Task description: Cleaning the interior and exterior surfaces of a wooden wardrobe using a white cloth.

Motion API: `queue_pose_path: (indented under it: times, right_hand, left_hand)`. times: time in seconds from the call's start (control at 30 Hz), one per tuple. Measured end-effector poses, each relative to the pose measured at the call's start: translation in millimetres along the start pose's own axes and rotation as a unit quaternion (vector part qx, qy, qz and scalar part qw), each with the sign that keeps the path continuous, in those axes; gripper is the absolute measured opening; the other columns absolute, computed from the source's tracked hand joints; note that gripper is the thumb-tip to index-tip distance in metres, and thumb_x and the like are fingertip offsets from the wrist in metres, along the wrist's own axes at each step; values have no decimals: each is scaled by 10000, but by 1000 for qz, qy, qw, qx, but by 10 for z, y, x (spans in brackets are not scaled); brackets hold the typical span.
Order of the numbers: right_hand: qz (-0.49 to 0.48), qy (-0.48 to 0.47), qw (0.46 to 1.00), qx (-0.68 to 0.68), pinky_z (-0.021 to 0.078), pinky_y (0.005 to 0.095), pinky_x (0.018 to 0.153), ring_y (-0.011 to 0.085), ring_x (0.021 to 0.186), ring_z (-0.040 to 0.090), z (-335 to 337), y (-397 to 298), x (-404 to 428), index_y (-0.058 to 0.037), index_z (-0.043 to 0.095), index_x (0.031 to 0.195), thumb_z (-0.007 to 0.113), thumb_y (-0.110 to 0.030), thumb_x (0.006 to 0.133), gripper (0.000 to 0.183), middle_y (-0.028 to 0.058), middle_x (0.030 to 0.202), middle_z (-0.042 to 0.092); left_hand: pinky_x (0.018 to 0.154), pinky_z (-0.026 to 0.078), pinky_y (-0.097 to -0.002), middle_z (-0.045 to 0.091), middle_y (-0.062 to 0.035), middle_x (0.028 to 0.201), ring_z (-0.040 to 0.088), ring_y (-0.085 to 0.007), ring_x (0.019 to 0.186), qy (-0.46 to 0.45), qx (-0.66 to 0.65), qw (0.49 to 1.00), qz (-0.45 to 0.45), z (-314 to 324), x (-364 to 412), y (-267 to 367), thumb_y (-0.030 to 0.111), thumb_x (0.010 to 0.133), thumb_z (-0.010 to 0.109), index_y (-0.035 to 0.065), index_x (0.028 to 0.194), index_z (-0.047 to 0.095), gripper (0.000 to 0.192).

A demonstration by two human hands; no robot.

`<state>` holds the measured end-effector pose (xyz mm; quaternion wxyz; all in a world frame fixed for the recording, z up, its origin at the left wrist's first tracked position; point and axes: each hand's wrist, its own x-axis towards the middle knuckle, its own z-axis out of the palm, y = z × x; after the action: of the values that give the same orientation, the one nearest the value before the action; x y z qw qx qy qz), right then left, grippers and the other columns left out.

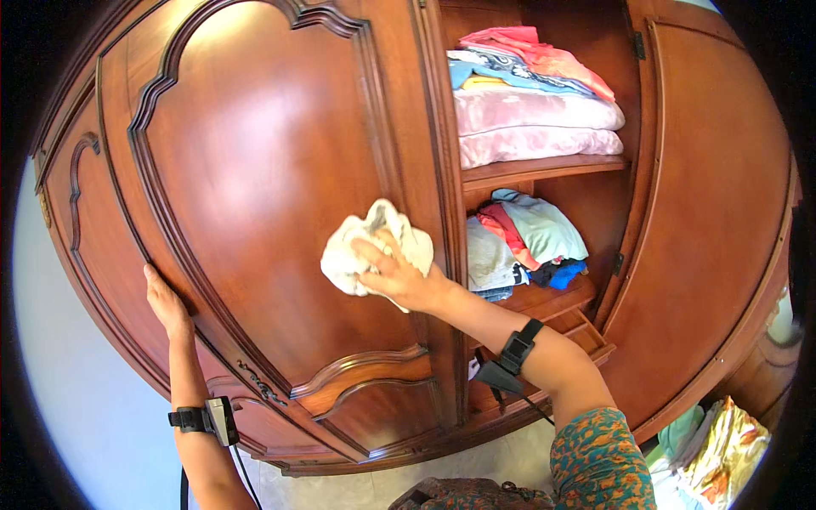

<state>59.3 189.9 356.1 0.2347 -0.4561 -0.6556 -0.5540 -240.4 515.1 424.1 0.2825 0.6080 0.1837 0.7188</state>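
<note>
A bunched white cloth [344, 258] lies pressed against the panel of a polished wooden wardrobe door [268, 191]. My right hand [401, 271] grips it, fingers spread over the fabric, near the lower right of the panel. Farther left, my left hand [167, 299] rests against the door's outer edge, its fingers pointing up and partly hidden by that edge. No object shows in it. Below that hand, an ornate dark metal fitting [261, 382] sits on the door's frame.
To the right, folded blankets [542, 127] and clothes fill the shelves. A second wardrobe door [707, 178] stands swung out, with a small drawer [586, 335] projecting beside it. More fabrics [727, 446] lie at lower right. Pale floor tiles [408, 481] run along the wardrobe's base.
</note>
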Motion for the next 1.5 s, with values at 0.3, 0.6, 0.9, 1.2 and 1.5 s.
queue_pose_path:
  times: [0.3, 0.6, 0.9, 1.2, 1.5]
  right_hand:
    - [334, 119, 929, -108, 367, 506, 1004, 409, 1215, 421, -905, 765, -242, -127, 611, 1184, 653, -57, 740, 452, 193, 1377, 416]
    - [345, -1, 930, -129, 363, 473, 996, 343, 1227, 447, -773, 1306, -320, -113, 629, 1157, 644, -75, 755, 405, 125, 1348, 488]
    - [344, -150, 918, -125, 416, 471, 970, 334, 1168, 536, -1207, 2058, -661, -124, 690, 1085, 541, -68, 775, 348, 139, 1297, 576]
    - [443, -147, 793, -392, 456, 489, 923, 330, 1124, 550, -2361, 3216, -1920, -167, 677, 1127, 518, -115, 824, 346, 95, 1284, 564]
    - [452, -145, 732, -488, 422, 547, 922, 326, 1075, 548, -2128, 3075, -1820, -177, 698, 1048, 499, -212, 891, 255, 55, 1196, 593]
  left_hand:
    - [858, 463, -309, 653, -121, 1014, 584, -192, 908, 25, 32, 999, 16, 51, -10, 42, 482, 1028, 366, -105, 1147, 597, 642]
    - [990, 408, -308, 608, -163, 1225, 559, -232, 1106, 62, 87, 993, 43, -28, 89, -70, 467, 1029, 367, -108, 1301, 503, 650]
    - [935, 429, -294, 631, -132, 1142, 573, -202, 1018, 54, 51, 997, 16, -126, 120, -52, 489, 1024, 369, -103, 1260, 537, 660]
    - [967, 416, -302, 617, -156, 1197, 569, -224, 1073, 59, 108, 992, 3, -245, 229, -171, 500, 1022, 358, -95, 1289, 515, 671]
    - [959, 419, -306, 618, -157, 1187, 567, -230, 1059, 111, 114, 987, 35, -94, 172, -104, 519, 1012, 372, -100, 1289, 519, 694]
